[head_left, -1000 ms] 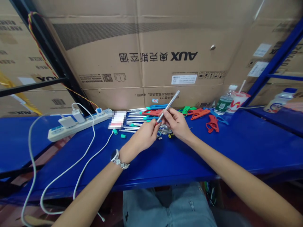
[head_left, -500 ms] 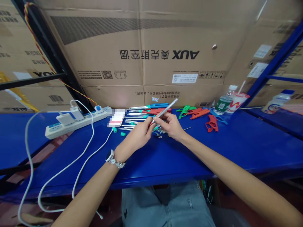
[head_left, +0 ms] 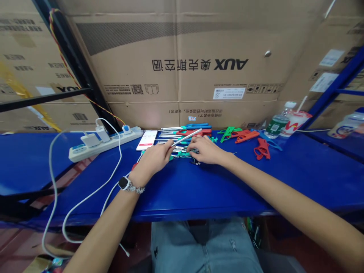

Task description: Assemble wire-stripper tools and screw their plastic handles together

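My left hand (head_left: pixel 156 156) is closed around the lower end of a slim silver metal tube (head_left: pixel 187 137), which tilts up to the right over the table. My right hand (head_left: pixel 207 150) is off the tube and down at a small pile of parts with thin wires (head_left: pixel 195 160). Its fingers are curled there, and what they pinch is hidden. Behind both hands lies a row of long-nosed lighters with silver barrels and blue handles (head_left: pixel 199 125), red handles (head_left: pixel 186 132) and green parts.
Green (head_left: pixel 226 132), orange (head_left: pixel 247 135) and red (head_left: pixel 262 149) trigger-shaped handles lie to the right, by a bottle (head_left: pixel 277 123) and a cup (head_left: pixel 295 122). A phone (head_left: pixel 146 140), a power strip (head_left: pixel 106 145) and white cables are left. Cardboard (head_left: pixel 199 41) walls the back.
My right hand has let go of the tube and dropped to the small parts. The left hand keeps the tube, now lower. The view has shifted slightly.
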Motion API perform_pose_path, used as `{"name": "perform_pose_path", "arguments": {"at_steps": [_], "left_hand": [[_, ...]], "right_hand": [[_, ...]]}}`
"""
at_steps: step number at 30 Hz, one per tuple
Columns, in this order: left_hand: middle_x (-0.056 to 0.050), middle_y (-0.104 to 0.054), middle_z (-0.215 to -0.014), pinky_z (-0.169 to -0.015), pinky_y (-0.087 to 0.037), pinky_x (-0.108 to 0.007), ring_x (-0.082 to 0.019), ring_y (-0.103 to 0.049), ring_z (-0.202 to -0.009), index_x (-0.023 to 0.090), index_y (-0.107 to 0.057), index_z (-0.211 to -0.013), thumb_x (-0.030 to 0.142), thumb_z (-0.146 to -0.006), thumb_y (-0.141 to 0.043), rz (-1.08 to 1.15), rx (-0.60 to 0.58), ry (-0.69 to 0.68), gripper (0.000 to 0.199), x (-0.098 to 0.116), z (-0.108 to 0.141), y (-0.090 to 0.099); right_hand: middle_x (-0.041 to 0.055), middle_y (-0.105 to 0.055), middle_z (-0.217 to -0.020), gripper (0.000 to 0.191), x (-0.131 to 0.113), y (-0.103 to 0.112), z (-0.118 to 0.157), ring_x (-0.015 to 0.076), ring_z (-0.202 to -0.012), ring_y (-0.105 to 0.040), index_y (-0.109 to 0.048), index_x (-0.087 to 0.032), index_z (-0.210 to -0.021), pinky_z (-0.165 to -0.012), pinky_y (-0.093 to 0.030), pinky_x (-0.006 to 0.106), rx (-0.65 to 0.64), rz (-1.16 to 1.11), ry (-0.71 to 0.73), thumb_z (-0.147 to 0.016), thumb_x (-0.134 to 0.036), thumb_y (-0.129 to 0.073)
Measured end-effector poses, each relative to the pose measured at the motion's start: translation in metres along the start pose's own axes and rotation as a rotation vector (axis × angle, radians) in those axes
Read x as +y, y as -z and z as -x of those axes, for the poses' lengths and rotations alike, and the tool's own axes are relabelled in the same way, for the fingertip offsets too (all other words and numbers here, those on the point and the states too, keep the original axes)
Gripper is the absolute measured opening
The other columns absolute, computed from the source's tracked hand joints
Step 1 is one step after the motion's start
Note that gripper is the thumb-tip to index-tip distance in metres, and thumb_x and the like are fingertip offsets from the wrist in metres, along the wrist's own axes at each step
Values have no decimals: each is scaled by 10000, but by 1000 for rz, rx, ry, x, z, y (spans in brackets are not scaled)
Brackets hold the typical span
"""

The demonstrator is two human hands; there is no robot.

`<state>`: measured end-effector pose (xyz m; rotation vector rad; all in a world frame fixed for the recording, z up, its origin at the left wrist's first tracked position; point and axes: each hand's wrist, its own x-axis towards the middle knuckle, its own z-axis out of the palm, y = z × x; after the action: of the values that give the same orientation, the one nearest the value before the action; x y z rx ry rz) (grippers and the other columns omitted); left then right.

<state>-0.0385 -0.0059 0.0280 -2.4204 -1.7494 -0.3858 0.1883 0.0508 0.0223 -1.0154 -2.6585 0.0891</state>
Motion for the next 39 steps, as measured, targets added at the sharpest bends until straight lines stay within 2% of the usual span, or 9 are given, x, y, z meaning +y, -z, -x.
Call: {"name": "perform_pose_path", "arguments": {"at_steps": [4, 8, 12, 15, 17, 21, 24, 30, 39], "left_hand": [[-42, -660, -744, -578, -348, -297, -231, -639, -659, 200, -559, -1051, 351, -1100, -346, 24, -11, 4, 265, -2, 1, -2], [-49, -672, -769, -583, -358, -304, -243, -653, -683, 200, -550, -1066, 343, -1093, -358, 10, -29, -1, 241, -1, 1, -4], [-50, -673, -766, -583, -351, -303, -247, -659, -693, 205, -547, -1075, 356, -1096, -334, 10, -22, 7, 262, 1, 2, -6], [-47, -666, -751, -577, -331, -303, -246, -653, -680, 209, -543, -1056, 364, -1097, -319, 26, -31, 5, 275, 3, 2, -6], [-44, -661, -743, -577, -323, -303, -242, -647, -670, 212, -538, -1036, 361, -1092, -325, 39, -34, -9, 266, 4, 1, -7], [-38, -644, -722, -575, -311, -303, -238, -632, -657, 213, -515, -993, 360, -1083, -338, 47, -35, -63, 247, 5, 0, -12], [-30, -632, -712, -577, -319, -301, -230, -627, -653, 216, -496, -962, 360, -1082, -329, 50, -26, -95, 251, 5, 0, -15], [-33, -632, -718, -589, -350, -305, -234, -629, -658, 220, -491, -944, 351, -1076, -312, 49, -37, -139, 259, 9, 2, -14], [-59, -666, -778, -601, -351, -319, -254, -645, -693, 215, -515, -993, 348, -1082, -304, 29, -49, -154, 265, 14, 5, -14]], "right_hand": [[122, -670, -1035, 122, -4, 4, -21, 331, -1096, -545, -800, -216, -954, -950, -349, 455, -135, 145, 3, -862, -255, -729], [106, -708, -997, 87, -1, 1, -31, 327, -1088, -584, -774, -196, -869, -1003, -353, 473, -148, 71, -35, -788, -224, -783], [70, -720, -906, 114, 11, -2, -21, 272, -968, -645, -708, -185, -835, -960, -429, 447, 54, -192, -100, -740, -206, -769], [52, -722, -876, 169, 26, -3, -1, 212, -830, -674, -667, -187, -893, -799, -508, 375, 253, -613, -166, -773, -278, -742], [43, -732, -858, 245, 35, -2, 15, 202, -796, -682, -665, -198, -906, -749, -521, 359, 328, -845, -190, -766, -366, -775], [20, -734, -794, 355, 44, 0, 41, 158, -702, -626, -748, -214, -937, -710, -505, 329, 466, -1076, -262, -736, -498, -818], [12, -722, -771, 390, 45, 1, 48, 133, -667, -571, -783, -214, -929, -694, -476, 308, 535, -1189, -289, -734, -551, -811], [1, -681, -755, 381, 40, 2, 46, 131, -665, -548, -788, -221, -891, -690, -463, 305, 561, -1191, -274, -735, -569, -797], [-1, -680, -731, 346, 30, 1, 47, 138, -671, -583, -766, -203, -897, -692, -481, 307, 502, -1120, -255, -756, -517, -799]]}}
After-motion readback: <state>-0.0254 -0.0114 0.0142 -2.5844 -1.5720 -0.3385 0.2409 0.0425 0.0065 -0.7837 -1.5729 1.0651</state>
